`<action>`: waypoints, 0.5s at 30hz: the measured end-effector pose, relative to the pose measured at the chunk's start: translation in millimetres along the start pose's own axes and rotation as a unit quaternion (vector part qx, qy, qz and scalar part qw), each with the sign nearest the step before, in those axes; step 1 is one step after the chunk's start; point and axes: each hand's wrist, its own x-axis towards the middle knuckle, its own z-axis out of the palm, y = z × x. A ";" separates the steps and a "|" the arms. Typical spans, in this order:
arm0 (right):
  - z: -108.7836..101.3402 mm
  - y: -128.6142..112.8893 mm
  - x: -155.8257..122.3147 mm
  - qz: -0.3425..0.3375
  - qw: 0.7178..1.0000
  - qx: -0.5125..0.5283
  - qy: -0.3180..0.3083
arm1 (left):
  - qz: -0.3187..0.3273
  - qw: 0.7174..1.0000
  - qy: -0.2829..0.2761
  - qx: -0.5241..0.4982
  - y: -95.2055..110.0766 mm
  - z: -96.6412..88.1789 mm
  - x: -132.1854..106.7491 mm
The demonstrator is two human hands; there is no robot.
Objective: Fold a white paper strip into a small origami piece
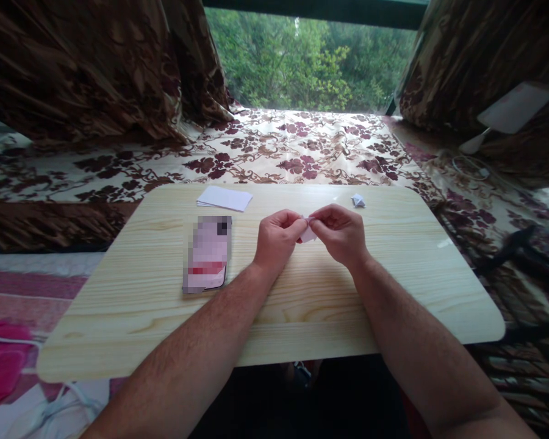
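Note:
Over the middle of the table, my left hand (280, 234) and my right hand (341, 231) meet at a small piece of white paper (308, 234). Both hands are closed, pinching it between thumbs and fingers from either side. Part of the paper hangs below the fingertips; its upper part is mostly covered by them. A stack of white paper strips (225, 198) lies beyond my left hand, near the far edge. Past my right hand sits a small folded white paper piece (358, 200).
A phone (207, 253), partly pixelated, lies left of my forearm on the wooden table (421, 286). Behind the table is a ledge with floral cloth (297, 146) below a window. A white lamp (515, 110) stands at the right. Pink fabric (4, 360) and cables are at the lower left.

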 end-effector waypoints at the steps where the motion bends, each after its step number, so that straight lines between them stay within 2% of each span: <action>1: 0.0 -0.3 0.0 0.001 1.000 0.001 0.000 | 0.001 1.000 0.000 0.004 0.8 -0.1 -0.3; 9: 0.2 0.8 -2.7 -0.032 0.999 -0.007 -0.005 | -0.012 1.000 0.009 -0.019 1.6 1.8 -1.3; 15: 2.2 0.9 -6.2 -0.070 0.996 -0.047 0.035 | 0.001 0.999 0.025 -0.020 -0.1 5.3 -4.6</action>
